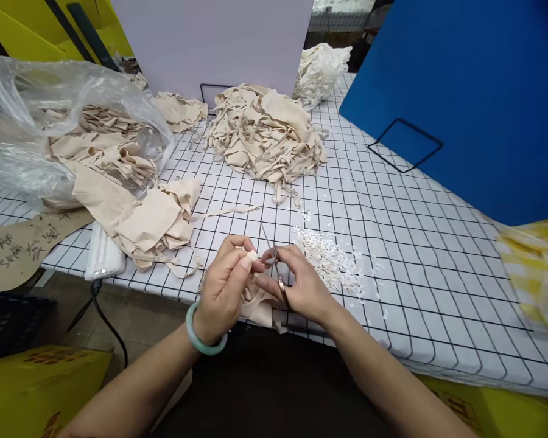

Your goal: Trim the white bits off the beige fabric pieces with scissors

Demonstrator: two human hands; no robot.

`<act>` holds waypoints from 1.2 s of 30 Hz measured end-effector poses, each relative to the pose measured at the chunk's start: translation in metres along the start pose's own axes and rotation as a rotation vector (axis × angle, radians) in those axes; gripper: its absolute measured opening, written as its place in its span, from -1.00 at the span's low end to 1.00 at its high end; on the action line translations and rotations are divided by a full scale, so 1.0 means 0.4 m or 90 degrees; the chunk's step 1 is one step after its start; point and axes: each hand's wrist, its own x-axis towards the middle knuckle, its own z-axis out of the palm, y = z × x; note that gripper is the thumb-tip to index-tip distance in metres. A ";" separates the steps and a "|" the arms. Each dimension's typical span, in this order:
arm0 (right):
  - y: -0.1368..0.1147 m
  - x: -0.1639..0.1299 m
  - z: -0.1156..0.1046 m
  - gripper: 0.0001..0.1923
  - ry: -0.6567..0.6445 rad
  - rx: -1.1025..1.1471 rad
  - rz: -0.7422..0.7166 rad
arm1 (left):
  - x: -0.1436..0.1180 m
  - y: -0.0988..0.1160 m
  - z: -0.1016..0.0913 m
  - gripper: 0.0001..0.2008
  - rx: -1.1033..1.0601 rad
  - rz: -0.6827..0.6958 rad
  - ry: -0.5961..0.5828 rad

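My left hand (228,283), with a pale green bangle (192,328) at its wrist, pinches an edge of a beige fabric piece (258,309). The rest of that cloth hangs below my fingers at the table's front edge. In my right hand (304,286) is a small pair of scissors (282,286), with fingers around the handles and a thin blade pointing up and away. Both hands nearly meet, and the fabric edge lies between them. Just right of them spreads a pile of small white and beige snippets (331,258).
A heap of beige fabric pieces (267,131) lies at the table's back. To the left, more spill from a clear plastic bag (159,131) beside a white power bank (104,252) with a cable and a brown paper pattern (31,246). A blue board (466,103) stands at right.
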 end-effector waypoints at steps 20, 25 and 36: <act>0.006 -0.085 -0.072 -0.48 0.046 -0.234 -0.114 | -0.011 0.000 0.057 -0.74 0.119 0.152 -0.090; 0.002 -0.083 -0.074 -0.47 0.030 -0.230 -0.106 | -0.012 -0.003 0.059 -0.76 0.101 0.160 -0.098; 0.013 -0.090 -0.072 -0.45 0.058 -0.251 -0.134 | -0.012 -0.002 0.068 -0.78 0.086 0.178 -0.113</act>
